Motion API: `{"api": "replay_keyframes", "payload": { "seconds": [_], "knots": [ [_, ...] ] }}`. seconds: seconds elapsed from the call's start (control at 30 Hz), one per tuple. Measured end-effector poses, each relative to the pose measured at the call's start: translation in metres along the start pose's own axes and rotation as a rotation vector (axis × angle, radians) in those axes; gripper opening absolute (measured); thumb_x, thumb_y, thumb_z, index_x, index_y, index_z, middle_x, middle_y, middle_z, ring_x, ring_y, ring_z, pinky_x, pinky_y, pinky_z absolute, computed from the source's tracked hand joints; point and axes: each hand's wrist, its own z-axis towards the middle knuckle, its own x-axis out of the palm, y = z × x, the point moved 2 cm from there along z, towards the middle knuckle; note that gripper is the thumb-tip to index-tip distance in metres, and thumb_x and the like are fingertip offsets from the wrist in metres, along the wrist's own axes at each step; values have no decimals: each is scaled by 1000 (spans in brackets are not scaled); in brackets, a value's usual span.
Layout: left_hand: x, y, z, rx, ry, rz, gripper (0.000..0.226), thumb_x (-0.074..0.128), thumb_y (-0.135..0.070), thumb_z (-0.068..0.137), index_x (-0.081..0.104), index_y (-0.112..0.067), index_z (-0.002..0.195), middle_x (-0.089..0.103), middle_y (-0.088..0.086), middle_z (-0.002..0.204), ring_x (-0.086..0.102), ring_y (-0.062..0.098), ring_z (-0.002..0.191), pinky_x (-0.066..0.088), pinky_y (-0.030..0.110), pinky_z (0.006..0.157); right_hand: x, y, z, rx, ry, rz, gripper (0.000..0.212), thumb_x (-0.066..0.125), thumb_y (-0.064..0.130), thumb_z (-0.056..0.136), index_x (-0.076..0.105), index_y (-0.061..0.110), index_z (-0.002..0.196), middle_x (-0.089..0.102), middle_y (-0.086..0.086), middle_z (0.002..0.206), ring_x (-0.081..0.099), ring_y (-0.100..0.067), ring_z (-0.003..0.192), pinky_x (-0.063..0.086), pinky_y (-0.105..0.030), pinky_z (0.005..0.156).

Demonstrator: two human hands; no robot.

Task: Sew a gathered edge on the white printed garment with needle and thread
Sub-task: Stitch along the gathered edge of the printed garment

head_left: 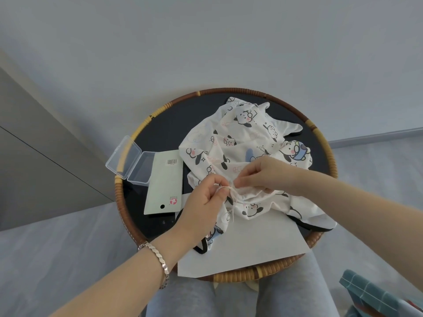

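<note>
Gathering looks to be the step in hand, going by the head view. The white printed garment (240, 138) lies heaped on the round rattan table (142, 124), its near edge bunched between both hands. The left hand (204, 200) has its fingers curled, pinching the puckered edge where pale thread (231, 205) trails down. The right hand (263, 175) pinches the same edge just beside it. The needle is too small to make out; it may sit in the right fingertips. Next, I judge, the thread wants a steady pull while the left hand holds the folds, then another stitch.
</note>
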Motion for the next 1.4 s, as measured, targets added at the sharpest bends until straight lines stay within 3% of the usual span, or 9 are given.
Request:
{"api": "replay_keyframes", "payload": {
  "seconds": [0.17,0.3,0.43,0.57,0.7,0.8,1.0,1.17,1.4],
  "knots": [
    [1,0,-1,-9,14,-6,12,47,-14,95,53,-20,87,56,19,68,36,10,47,33,17,47,-22,-12,7,53,-286,-95,21,66,28,83,69,10,73,50,1,61,43,-9,54,36,-16,50],
    [2,-2,-2,-5,30,-28,12,47,-13,95,53,-19,87,58,-9,59,39,1,45,33,11,48,-46,-26,12,118,-576,-258,19,62,25,85,69,9,77,51,7,57,44,-10,50,33,-22,47],
    [1,-5,-3,-9,36,-33,14,46,-13,95,53,-22,86,60,-14,62,47,0,54,38,12,56,-54,-40,21,186,-695,-431,22,55,20,84,67,4,74,52,-3,60,44,-19,52,35,-24,49],
    [-3,-6,-4,8,-2,-49,17,46,-10,95,53,-21,84,55,-8,65,46,9,65,37,12,60,-58,-52,21,278,-770,-558,30,46,13,84,43,12,54,40,-2,52,38,-20,47,27,-23,45],
    [-5,-3,-4,-1,-14,-64,16,46,-11,95,53,-20,85,54,-1,68,43,16,68,37,19,62,-55,-51,20,259,-827,-578,25,45,19,90,61,8,75,57,-5,64,51,-24,56,33,-24,47],
    [-4,-2,-3,-11,-17,-56,16,47,-12,95,53,-22,84,57,-11,63,45,13,67,38,15,60,-40,-26,11,-3,-713,-327,11,54,30,90,62,23,92,51,5,62,47,-11,54,35,-24,52],
    [-3,-4,-4,0,-43,-60,15,48,-10,94,54,-21,85,55,2,65,39,16,59,34,15,52,2,10,-8,-149,40,-88,15,62,39,84,71,27,88,35,5,51,28,-7,43,26,-13,42],
    [-4,-3,-4,4,-34,-40,16,49,-12,94,54,-22,84,59,1,64,40,16,58,34,17,52,3,10,-7,-134,70,-100,17,61,25,88,66,27,72,46,3,59,37,-3,48,32,-10,44],
    [-2,-6,-6,3,-10,-11,13,47,-13,95,53,-20,86,60,-16,57,39,0,48,33,10,49,-7,4,-3,-164,-164,-181,12,62,29,87,70,21,86,57,10,62,48,5,49,39,-5,54]
  ]
}}
